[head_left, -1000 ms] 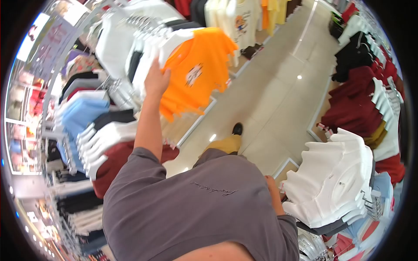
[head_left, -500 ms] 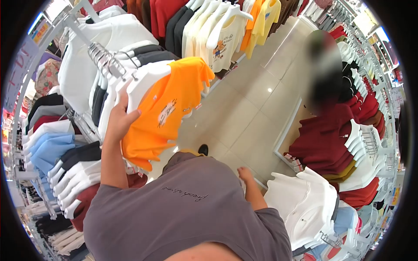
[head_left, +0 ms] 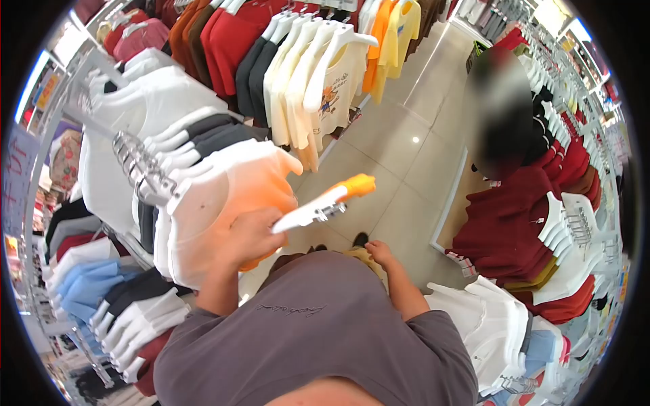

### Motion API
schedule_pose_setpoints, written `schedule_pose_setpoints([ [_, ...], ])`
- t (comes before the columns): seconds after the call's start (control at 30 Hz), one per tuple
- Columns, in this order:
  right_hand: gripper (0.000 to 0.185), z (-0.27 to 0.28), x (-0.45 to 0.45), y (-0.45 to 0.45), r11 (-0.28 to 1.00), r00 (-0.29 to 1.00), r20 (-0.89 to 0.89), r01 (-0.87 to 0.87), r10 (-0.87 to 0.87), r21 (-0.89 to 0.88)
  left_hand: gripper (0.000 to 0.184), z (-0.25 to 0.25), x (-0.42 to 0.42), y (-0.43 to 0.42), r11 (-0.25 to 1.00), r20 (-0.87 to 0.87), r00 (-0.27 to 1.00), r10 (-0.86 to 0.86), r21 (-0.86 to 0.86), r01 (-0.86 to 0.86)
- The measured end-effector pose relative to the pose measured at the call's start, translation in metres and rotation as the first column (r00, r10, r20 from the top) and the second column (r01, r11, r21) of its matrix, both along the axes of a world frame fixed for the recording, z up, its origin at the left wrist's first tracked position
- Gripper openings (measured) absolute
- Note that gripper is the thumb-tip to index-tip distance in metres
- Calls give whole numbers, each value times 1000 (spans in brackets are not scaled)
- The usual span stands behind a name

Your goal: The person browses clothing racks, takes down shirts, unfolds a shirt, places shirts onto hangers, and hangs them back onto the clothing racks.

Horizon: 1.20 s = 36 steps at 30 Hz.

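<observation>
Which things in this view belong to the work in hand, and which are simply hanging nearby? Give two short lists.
In the work:
left hand, gripping
white hanger
orange shirt on that hanger

Hanging nearby:
cartoon-print cream shirt
dark red tops, right side
light blue tops, left side
</observation>
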State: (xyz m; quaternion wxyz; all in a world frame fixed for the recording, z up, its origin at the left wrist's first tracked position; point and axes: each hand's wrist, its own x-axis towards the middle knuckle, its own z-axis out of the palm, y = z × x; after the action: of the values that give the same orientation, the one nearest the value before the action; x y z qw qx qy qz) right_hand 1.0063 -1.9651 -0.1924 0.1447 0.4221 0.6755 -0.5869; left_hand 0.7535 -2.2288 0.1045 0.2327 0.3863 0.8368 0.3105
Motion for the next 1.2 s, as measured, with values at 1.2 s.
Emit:
schedule_pose_setpoints([
  [1.2, 66, 184, -81, 369, 347, 880, -473, 456, -39, 820, 25, 6, -61, 489, 884, -70, 882, -466, -50, 464],
])
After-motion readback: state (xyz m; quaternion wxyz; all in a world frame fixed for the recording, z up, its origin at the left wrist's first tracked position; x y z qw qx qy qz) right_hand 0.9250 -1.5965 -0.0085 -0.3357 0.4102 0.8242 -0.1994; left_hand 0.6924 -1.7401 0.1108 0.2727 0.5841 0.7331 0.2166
